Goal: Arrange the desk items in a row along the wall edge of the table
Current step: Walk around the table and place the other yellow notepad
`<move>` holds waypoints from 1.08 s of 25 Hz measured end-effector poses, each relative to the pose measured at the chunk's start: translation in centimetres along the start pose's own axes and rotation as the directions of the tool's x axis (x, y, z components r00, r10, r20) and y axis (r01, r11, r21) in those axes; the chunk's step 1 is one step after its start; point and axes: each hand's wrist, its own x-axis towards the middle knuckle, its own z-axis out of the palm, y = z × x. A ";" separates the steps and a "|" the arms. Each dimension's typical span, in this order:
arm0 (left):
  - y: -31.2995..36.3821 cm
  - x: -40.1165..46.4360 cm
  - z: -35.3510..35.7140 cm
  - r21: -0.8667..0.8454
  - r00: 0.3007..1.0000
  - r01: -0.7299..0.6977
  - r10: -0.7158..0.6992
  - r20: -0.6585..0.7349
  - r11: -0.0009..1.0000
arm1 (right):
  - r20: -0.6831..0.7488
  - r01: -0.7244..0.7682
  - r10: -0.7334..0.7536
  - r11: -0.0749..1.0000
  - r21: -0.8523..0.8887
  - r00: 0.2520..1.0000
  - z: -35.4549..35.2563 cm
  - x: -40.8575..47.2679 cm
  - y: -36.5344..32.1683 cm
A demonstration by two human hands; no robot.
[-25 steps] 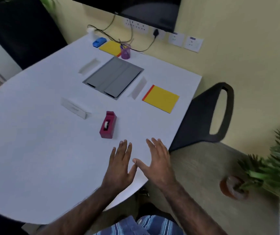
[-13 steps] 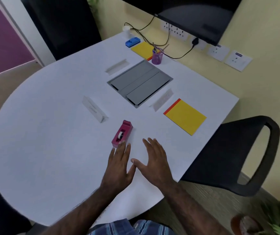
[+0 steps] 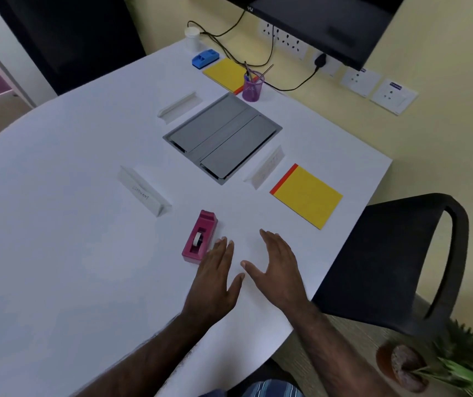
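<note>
A pink tape dispenser (image 3: 199,236) lies on the white table (image 3: 57,224), just left of my left hand (image 3: 215,279), whose flat fingertips reach its near right side. My right hand (image 3: 276,270) lies flat and open beside it, holding nothing. A yellow notepad with a red edge (image 3: 308,196) lies to the right. Along the wall edge sit a second yellow notepad (image 3: 225,73), a purple pen cup (image 3: 253,85), a blue stapler-like item (image 3: 205,59) and a small white cup (image 3: 193,38). Three white name plates (image 3: 143,190), (image 3: 179,106), (image 3: 266,167) stand around the middle.
A grey cable hatch (image 3: 222,136) is set into the table's middle. Black cables (image 3: 272,53) run from wall sockets under a mounted screen (image 3: 329,21). A black chair (image 3: 401,262) stands at the right edge, a potted plant (image 3: 429,365) beyond it.
The view has swung left and closer to the table. Both hands slid forward a little; my left fingertips now sit beside the tape dispenser.
</note>
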 end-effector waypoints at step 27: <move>8.5 29.3 12.8 -0.613 0.565 0.786 -0.494 0.661 0.078 | 0.126 -0.299 0.313 0.946 -0.124 0.941 -10.2 31.6 20.3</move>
